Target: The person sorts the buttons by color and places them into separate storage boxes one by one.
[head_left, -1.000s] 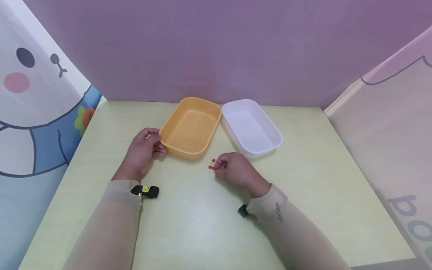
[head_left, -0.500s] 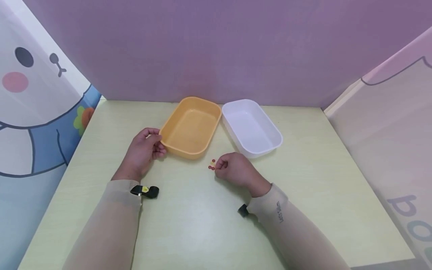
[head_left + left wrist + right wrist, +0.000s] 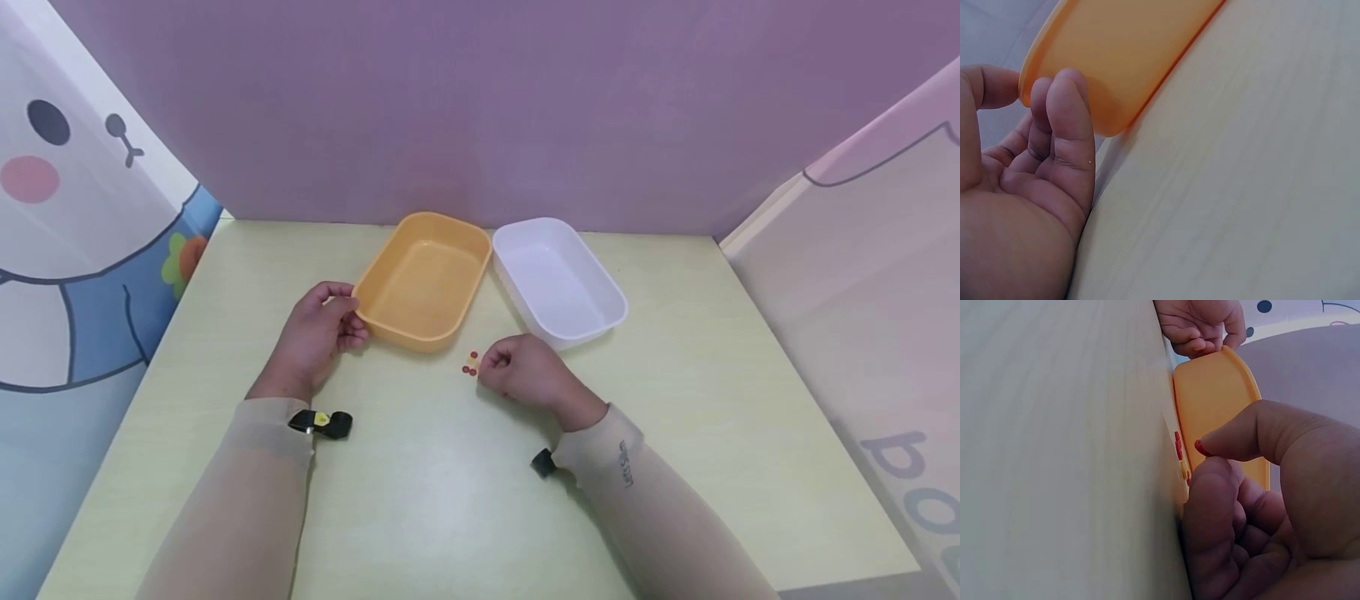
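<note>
My left hand [image 3: 311, 342] grips the near left corner of the orange plastic tub [image 3: 420, 287], thumb and forefinger at its rim [image 3: 1025, 94]. To the right, my right hand [image 3: 525, 371] is low over the table, and its thumb and forefinger pinch a small red bead [image 3: 1202, 448], seen in the right wrist view. Just left of those fingertips, several more small red beads [image 3: 466, 369] lie around a yellowish one [image 3: 1184, 469] on the table. In the head view the pinched bead is hidden by the hand.
A white plastic tub [image 3: 558, 283] stands right of the orange one, their far corners close together. Behind both rises a purple wall panel [image 3: 480, 108]. The pale wooden table [image 3: 420, 500] extends toward the wearer, with printed panels [image 3: 90, 192] at the sides.
My right hand has lifted and shifted slightly right, away from the beads, with a red bead in its fingertips. The left hand stays at the orange tub's rim.
</note>
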### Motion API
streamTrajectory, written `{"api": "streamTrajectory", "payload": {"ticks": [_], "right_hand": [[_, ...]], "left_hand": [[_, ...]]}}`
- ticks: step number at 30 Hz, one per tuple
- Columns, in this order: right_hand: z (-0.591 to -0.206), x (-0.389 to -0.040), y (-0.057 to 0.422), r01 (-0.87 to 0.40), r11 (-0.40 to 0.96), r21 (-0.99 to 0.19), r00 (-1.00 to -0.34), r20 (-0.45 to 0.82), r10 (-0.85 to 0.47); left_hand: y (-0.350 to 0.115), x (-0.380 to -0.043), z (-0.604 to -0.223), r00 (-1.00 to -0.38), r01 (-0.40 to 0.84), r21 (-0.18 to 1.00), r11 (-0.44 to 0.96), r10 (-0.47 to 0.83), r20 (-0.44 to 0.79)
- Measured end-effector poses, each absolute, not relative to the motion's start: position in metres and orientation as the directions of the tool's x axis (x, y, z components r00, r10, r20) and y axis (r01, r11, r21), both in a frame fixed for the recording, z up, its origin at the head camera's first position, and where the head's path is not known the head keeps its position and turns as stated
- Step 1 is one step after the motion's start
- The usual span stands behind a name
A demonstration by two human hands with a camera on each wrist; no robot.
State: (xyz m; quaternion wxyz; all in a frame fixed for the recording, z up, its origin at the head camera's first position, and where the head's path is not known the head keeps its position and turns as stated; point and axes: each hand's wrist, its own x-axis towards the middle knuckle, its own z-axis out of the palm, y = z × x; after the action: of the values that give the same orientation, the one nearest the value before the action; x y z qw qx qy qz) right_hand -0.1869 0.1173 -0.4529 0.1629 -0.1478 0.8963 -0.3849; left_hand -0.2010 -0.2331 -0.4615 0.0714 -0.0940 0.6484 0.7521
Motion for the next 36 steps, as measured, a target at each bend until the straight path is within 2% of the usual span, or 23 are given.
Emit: {"api": "streamTrajectory", "payload": {"ticks": [20,36], "right_hand": [[-0.454,-0.186,0.116,-0.083,0.65,-0.755,-0.908,-0.212,-0.363],[-0.438,-0.18,0.115,-0.031,0.623,-0.782,-0.894,-0.256,-0.367]], "left_hand": [[-0.233,-0.2,-0.461,-0.972,-0.228,0.959,-0.169,-0.016,-0.234],[-0.231,-0.199,-0.459,-0.974,-0.221,0.961,-0.165,-0.015,-0.226]]}}
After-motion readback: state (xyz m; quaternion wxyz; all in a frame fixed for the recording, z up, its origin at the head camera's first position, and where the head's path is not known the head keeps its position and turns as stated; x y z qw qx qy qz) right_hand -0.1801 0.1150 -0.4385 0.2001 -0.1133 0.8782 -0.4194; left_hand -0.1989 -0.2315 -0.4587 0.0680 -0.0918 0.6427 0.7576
